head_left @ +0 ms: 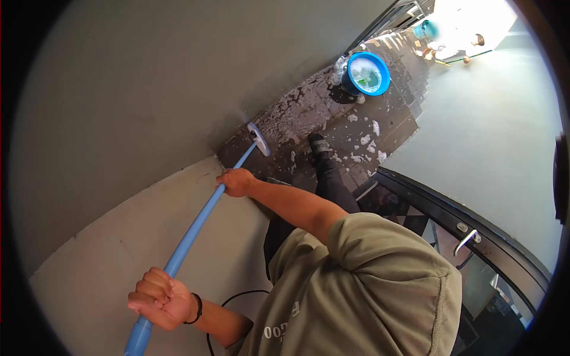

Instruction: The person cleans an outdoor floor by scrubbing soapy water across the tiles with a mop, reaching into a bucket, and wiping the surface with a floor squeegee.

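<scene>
My left hand (160,298), with a dark band at the wrist, is closed around the upper part of a light blue pole. Farther down the same pole, my right hand (237,182) grips it too. The pole belongs to a long-handled floor scrub brush (196,228), whose pale head (259,140) rests on the dark tiles close to the base of the wall. Foam and wet patches cover the floor (297,113) beside the head. One dark shoe (319,144) stands on the tiles near the suds.
A blue bucket (368,74) of foamy water with something green in it stands by the wall. A glass door (469,261) with a metal handle (466,242) is at the right. A person (478,40), a green pole (469,57) and another bucket (425,29) are in the bright far end.
</scene>
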Demonstrator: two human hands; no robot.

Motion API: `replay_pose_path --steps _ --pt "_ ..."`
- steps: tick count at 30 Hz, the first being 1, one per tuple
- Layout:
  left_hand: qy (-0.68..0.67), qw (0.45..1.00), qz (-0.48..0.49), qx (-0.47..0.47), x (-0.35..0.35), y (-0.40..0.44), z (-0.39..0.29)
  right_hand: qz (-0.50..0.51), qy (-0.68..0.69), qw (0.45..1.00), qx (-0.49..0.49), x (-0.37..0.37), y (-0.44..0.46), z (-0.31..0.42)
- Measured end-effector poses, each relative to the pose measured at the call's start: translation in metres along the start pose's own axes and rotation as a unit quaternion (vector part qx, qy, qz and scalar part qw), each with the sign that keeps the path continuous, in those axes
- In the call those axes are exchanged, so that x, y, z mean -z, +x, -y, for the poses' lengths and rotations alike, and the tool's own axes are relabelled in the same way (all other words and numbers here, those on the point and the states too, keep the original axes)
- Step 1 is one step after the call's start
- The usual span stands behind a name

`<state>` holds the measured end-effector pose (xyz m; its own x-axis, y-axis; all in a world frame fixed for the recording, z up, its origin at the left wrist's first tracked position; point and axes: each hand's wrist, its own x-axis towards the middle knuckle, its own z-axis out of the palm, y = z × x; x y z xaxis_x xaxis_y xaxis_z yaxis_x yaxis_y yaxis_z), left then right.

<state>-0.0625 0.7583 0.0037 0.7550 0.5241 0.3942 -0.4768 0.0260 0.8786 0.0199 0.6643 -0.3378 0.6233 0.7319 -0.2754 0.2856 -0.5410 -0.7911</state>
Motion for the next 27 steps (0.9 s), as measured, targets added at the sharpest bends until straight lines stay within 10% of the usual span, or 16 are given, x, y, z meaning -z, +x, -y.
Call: replay_pose_path --steps 12,27 --pt "-0.143 0.980 0.141 -0.004 -0.125 0.067 -0.065 -0.079 0.005 0.980 -0.183 0.279 -0.202 -0.114" --pt "0.074 0.996 0.024 -0.050 -0.379 0.065 0.099 -0.202 0.070 0.950 -0.229 0.492 -0.282 -0.222"
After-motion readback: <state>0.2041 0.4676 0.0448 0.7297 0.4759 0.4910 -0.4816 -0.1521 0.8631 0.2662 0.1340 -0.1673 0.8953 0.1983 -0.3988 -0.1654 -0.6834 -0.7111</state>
